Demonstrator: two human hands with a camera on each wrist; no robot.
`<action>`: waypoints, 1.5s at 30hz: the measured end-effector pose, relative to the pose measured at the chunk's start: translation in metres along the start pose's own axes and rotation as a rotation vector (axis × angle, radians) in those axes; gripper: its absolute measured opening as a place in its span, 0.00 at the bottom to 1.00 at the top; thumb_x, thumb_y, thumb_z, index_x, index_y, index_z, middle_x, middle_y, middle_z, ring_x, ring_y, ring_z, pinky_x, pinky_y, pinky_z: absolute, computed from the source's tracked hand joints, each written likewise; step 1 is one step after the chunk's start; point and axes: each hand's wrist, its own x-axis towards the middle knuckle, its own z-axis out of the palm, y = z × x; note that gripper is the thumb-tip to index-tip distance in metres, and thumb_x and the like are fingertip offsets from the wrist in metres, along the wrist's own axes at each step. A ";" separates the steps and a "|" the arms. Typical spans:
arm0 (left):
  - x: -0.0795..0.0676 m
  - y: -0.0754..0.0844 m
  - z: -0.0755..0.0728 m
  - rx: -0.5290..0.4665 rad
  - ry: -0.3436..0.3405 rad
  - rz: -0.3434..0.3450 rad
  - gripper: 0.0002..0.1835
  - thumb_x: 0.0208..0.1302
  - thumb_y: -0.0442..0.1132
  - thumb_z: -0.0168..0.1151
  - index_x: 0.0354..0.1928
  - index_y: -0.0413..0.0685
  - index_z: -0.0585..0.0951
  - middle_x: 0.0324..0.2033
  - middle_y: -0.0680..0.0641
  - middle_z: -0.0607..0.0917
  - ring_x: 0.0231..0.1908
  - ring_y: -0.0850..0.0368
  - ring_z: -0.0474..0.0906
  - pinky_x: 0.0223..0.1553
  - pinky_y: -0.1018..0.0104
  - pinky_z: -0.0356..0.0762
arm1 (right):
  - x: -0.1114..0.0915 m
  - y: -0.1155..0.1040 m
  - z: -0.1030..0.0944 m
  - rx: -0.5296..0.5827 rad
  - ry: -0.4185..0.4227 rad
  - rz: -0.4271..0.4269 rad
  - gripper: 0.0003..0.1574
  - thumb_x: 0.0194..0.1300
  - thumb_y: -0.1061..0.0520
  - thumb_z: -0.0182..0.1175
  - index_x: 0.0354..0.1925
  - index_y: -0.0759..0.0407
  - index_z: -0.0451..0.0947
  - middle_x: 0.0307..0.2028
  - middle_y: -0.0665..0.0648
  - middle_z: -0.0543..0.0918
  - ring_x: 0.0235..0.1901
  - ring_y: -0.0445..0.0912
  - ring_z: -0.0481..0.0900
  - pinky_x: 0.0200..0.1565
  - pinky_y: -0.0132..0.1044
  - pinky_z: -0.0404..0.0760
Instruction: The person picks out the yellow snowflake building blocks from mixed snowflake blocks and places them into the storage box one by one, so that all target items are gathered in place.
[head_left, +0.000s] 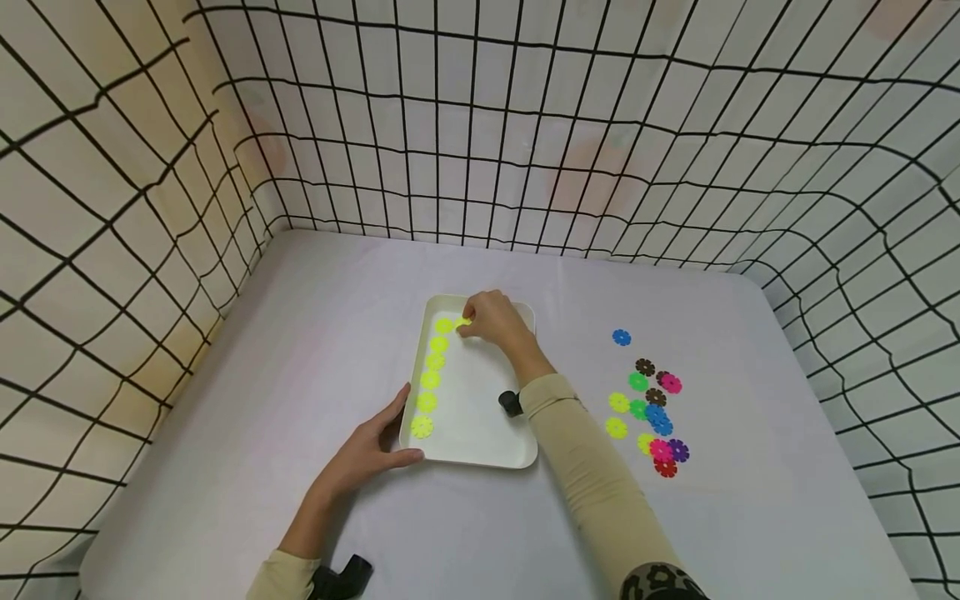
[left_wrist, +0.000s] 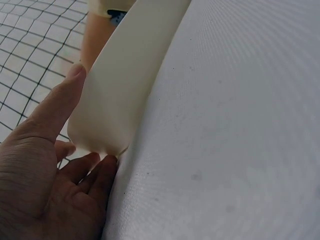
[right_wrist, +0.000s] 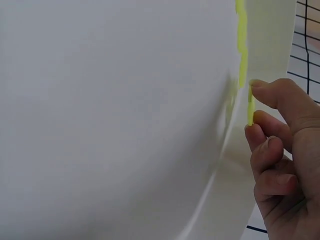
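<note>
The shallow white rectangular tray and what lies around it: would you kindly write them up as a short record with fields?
Container: shallow white rectangular tray on a white surface
Tray contents: six yellow notched round discs, in a column along its left side
Left hand: holds the tray's near left corner
Right hand: pinches another yellow notched disc beside the column's far end
Right of tray: loose notched discs in blue, brown, green, pink, yellow, purple and red, some overlapping
</note>
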 end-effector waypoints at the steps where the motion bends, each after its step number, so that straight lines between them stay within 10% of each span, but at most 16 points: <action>1: 0.000 0.000 0.000 -0.002 0.000 -0.002 0.57 0.52 0.50 0.75 0.78 0.57 0.47 0.77 0.50 0.51 0.75 0.49 0.49 0.71 0.46 0.54 | 0.000 0.000 0.001 0.000 -0.003 -0.002 0.18 0.56 0.50 0.72 0.42 0.58 0.86 0.41 0.54 0.88 0.41 0.48 0.82 0.49 0.40 0.79; 45: -0.001 0.001 0.000 0.012 0.002 0.012 0.56 0.53 0.50 0.74 0.78 0.54 0.48 0.76 0.48 0.52 0.76 0.48 0.48 0.72 0.43 0.51 | -0.009 0.000 -0.004 0.052 -0.021 0.020 0.22 0.58 0.49 0.71 0.47 0.59 0.84 0.44 0.55 0.86 0.45 0.49 0.82 0.51 0.41 0.79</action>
